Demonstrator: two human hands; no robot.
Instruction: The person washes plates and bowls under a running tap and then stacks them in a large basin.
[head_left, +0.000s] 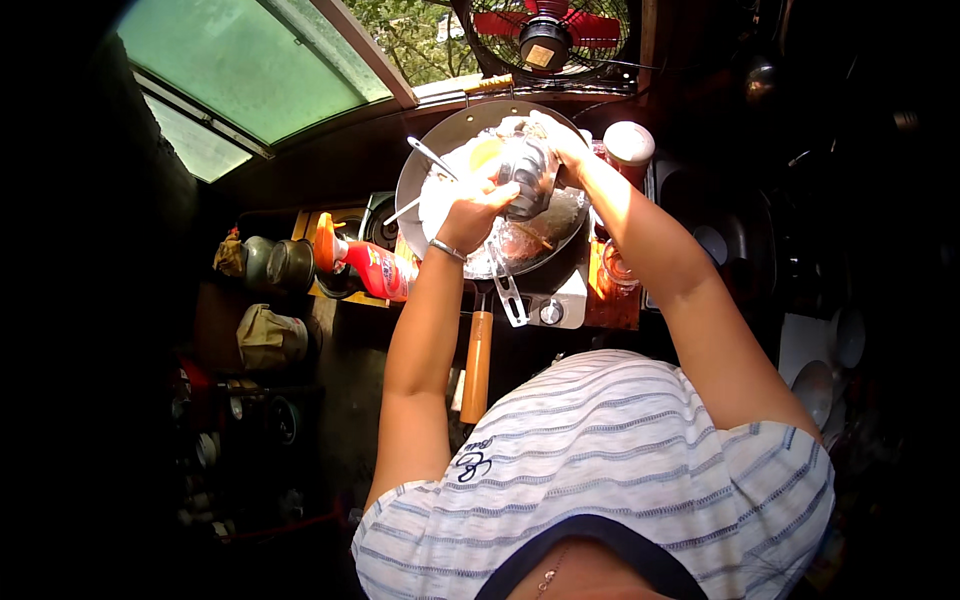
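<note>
Over a large wok (412, 185), my two hands are at a dark, glossy, rounded piece (527, 180) whose kind I cannot make out. My left hand (482, 210) grips its near left side, thumb lying across it. Around its far right side my right hand (562, 148) is closed, its fingertips washed out by glare. Inside the wok are pale, sunlit things, wet-looking water and several utensil handles, one a white-tipped handle (430, 157) at the left rim. A slotted metal handle (510, 295) leans out over the near rim. The wok's wooden handle (478, 370) points toward me.
Under the wok is a steel gas stove (565, 300) with a knob. A red spray bottle (378, 270) with an orange head lies left of it. Right stand a white-lidded jar (629, 145) and a glass jar (618, 268); farther right, a dark sink (715, 205). Behind is a red-bladed fan (545, 35).
</note>
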